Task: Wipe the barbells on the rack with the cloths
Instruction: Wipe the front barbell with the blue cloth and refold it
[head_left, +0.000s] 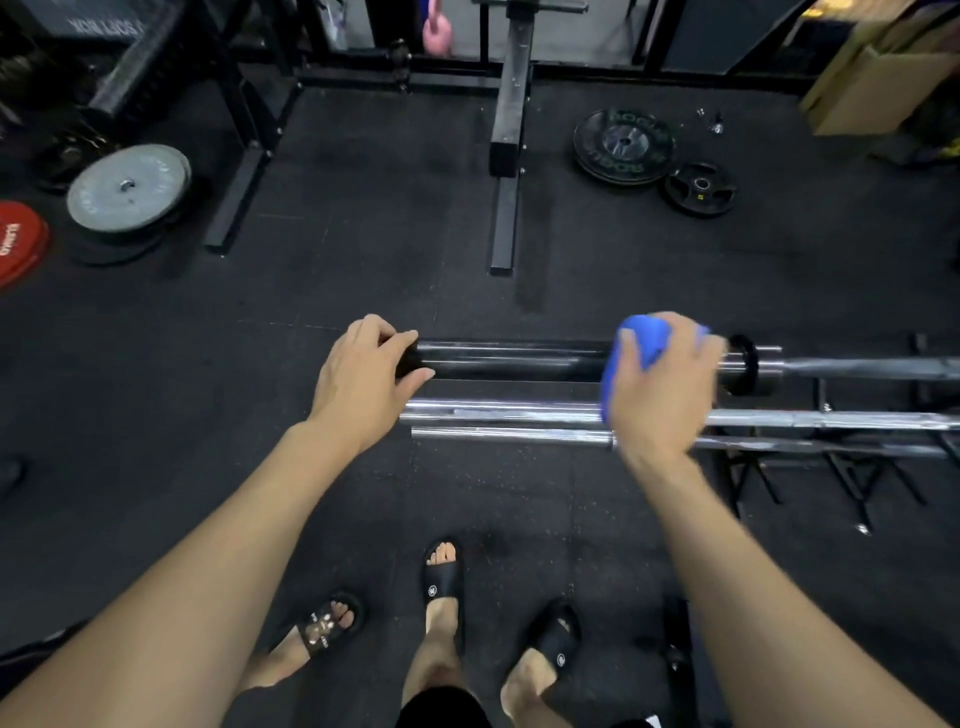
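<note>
Head view, hands on black barbell (511, 360), right hand (662, 384) gripping blue cloth (631, 358)

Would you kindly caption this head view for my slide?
Left hand grips the black barbell end; right hand holds a blue cloth on it.

Blue cloth (636, 353) wrapped over black barbell sleeve (511, 361), above two chrome barbells (498, 413) lying level on the rack

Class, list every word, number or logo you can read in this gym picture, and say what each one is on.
"ROGUE": green letters on the black plate, partly blurred.
White lettering on the red plate: too blurred to read.
Mirrored white letters on the dark box: unreadable.
Round logos on the black sandals: too small.
</note>
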